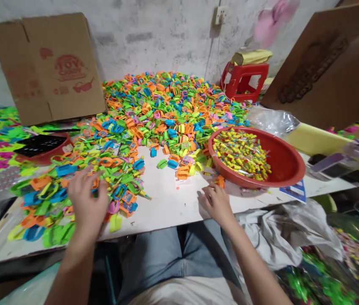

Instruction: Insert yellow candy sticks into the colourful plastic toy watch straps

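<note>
Over the near left pile of colourful plastic pieces (60, 195), my left hand (89, 197) is spread, its fingertips among orange and green pieces; I see nothing clearly held. My right hand (216, 202) rests by the white table top (163, 207), fingers curled together, and what they hold, if anything, is too small to name. An orange piece (220, 181) lies just beyond that hand. To its upper right stands a red basin (284, 161) with small yellow wrapped items (241, 154) inside. A large heap of orange, green and blue pieces (167, 106) spreads behind.
A cardboard box (52, 72) stands at the back left, near a small red bowl (48, 156) with black sheets. A red stool (246, 80), a pink fan (271, 21) and another large box (328, 63) are at the right.
</note>
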{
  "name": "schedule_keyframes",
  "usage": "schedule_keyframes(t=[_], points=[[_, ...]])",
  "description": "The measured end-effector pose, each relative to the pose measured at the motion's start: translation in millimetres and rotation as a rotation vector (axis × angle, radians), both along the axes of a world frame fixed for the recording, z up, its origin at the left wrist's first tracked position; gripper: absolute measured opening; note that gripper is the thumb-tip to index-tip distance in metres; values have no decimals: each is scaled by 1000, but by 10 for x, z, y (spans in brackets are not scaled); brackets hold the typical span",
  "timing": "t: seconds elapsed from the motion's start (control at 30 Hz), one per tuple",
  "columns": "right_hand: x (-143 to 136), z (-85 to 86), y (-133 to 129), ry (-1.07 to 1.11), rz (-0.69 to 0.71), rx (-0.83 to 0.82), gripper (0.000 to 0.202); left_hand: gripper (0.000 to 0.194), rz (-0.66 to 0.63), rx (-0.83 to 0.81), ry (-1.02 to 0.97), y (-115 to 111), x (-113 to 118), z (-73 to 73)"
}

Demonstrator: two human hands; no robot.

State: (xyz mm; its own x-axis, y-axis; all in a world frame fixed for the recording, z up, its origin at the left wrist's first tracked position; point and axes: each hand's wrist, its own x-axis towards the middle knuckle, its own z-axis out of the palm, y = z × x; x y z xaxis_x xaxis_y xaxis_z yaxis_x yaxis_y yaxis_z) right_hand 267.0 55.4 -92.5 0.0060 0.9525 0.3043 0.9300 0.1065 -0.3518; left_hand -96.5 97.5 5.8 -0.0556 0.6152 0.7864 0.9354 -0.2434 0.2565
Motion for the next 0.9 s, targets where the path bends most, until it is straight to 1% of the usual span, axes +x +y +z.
schedule_keyframes(t=[0.03,0.07,0.1,0.13,0.2,0.23,0.3,0.37,0.43,0.5,0.63,0.73,0.8,0.83,0.9], points=[[-62,39,60,-22,32,-36,22,23,-71,-67,8,-18,198,-39],[-128,86,129,-47,54,-67,23,25,-145,-169,24,-1,390,-83],[-189,137,205,-73,53,-88,24,28,-207,-288,48,53,568,-130],[-241,189,287,-105,28,-102,26,32,-241,-421,74,141,727,-181],[-298,276,457,-165,-101,-144,32,37,-231,-652,116,394,979,-284],[-303,306,539,-187,-169,-180,35,38,-212,-716,123,539,1074,-334],[-275,336,680,-204,-265,-269,37,40,-173,-778,116,817,1216,-428],[-222,336,773,-197,-281,-340,36,41,-145,-804,92,1033,1312,-512],[-168,323,811,-181,-260,-369,34,39,-125,-827,62,1164,1375,-584],[-118,308,802,-162,-221,-372,35,36,-116,-834,20,1225,1411,-639],[-24,284,728,-106,-138,-326,37,25,-148,-842,-98,1229,1428,-682],[21,298,677,-27,-88,-252,28,16,-231,-861,-221,1102,1416,-652],[18,329,632,52,-38,-176,20,20,-294,-871,-316,905,1397,-601],[3,348,598,96,-14,-138,16,26,-318,-869,-353,770,1383,-567],[-58,388,496,187,26,-71,14,40,-413,-894,-473,445,1344,-484]])
